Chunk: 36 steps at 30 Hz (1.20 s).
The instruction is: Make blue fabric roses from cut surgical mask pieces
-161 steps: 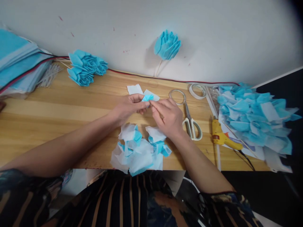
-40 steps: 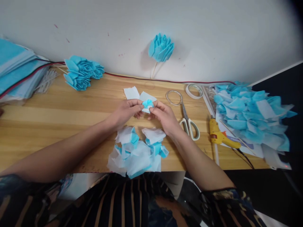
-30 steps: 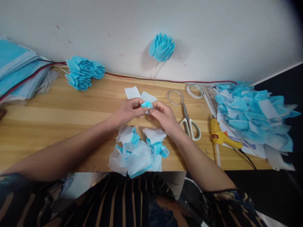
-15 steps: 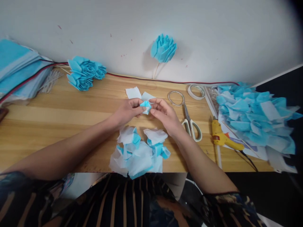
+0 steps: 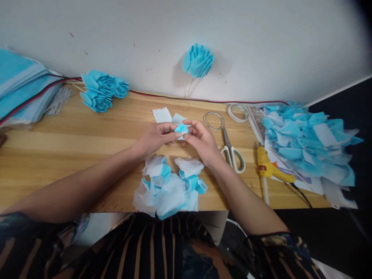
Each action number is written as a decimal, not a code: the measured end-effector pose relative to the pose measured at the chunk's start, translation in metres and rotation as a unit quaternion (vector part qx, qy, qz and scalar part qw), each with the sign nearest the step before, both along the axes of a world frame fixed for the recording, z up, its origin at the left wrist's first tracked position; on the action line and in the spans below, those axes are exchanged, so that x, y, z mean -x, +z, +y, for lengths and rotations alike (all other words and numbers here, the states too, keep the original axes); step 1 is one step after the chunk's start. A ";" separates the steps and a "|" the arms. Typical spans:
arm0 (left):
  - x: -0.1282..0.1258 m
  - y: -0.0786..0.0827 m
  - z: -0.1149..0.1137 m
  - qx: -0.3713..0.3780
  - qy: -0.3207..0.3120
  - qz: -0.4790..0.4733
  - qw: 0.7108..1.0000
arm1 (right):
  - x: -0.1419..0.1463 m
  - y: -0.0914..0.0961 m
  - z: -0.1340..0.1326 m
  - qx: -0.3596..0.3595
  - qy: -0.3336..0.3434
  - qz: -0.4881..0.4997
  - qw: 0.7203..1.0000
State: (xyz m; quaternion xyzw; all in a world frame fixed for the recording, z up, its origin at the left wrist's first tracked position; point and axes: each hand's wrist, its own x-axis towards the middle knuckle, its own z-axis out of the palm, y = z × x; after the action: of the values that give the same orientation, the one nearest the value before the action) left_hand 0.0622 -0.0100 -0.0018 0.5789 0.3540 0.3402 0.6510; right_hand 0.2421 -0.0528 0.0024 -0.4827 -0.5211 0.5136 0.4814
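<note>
A small blue-and-white fabric piece (image 5: 181, 130), folded or curled, is pinched between my two hands above the table. My left hand (image 5: 158, 136) grips its left side with thumb and fingers. On its right side, the thumb and fingers of my right hand (image 5: 202, 140) close on it too. Just behind lie two white pieces, a squarish one (image 5: 162, 115) and another (image 5: 178, 118) partly hidden by the fingers. Nearer my body is a loose heap of white and blue fabric pieces (image 5: 171, 193) at the table's front edge.
Scissors (image 5: 229, 149), two tape rolls (image 5: 238, 113) (image 5: 214, 120) and a yellow glue gun (image 5: 270, 166) lie to the right, before a pile of blue pieces (image 5: 308, 139). Blue fabric flowers (image 5: 101, 89) and stacked blue sheets (image 5: 23, 89) are at left. One stemmed flower (image 5: 198, 61) leans on the wall.
My right thumb has come onto the fabric piece, which now shows more blue on top. The whole view has shifted slightly; the other things stay in place.
</note>
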 end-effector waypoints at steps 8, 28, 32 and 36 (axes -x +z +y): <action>0.001 -0.001 0.002 0.030 0.027 -0.012 0.999 | 0.001 0.001 0.000 0.008 0.001 0.003 1.000; 0.003 -0.003 0.005 0.107 0.072 -0.059 0.990 | -0.101 0.044 -0.030 -0.095 -0.185 -0.548 0.810; 0.001 0.001 0.004 0.111 0.069 -0.058 0.990 | -0.108 0.031 -0.064 0.000 -0.144 -0.670 0.728; 0.000 0.001 0.004 0.105 0.070 -0.057 0.990 | -0.109 0.023 -0.080 0.052 -0.103 -0.701 0.704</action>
State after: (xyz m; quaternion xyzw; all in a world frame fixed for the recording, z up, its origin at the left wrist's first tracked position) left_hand 0.0621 -0.0063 -0.0013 0.4612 0.3895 0.3781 0.7018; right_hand 0.3509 -0.1332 0.0249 -0.7786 -0.6275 0.0004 0.0017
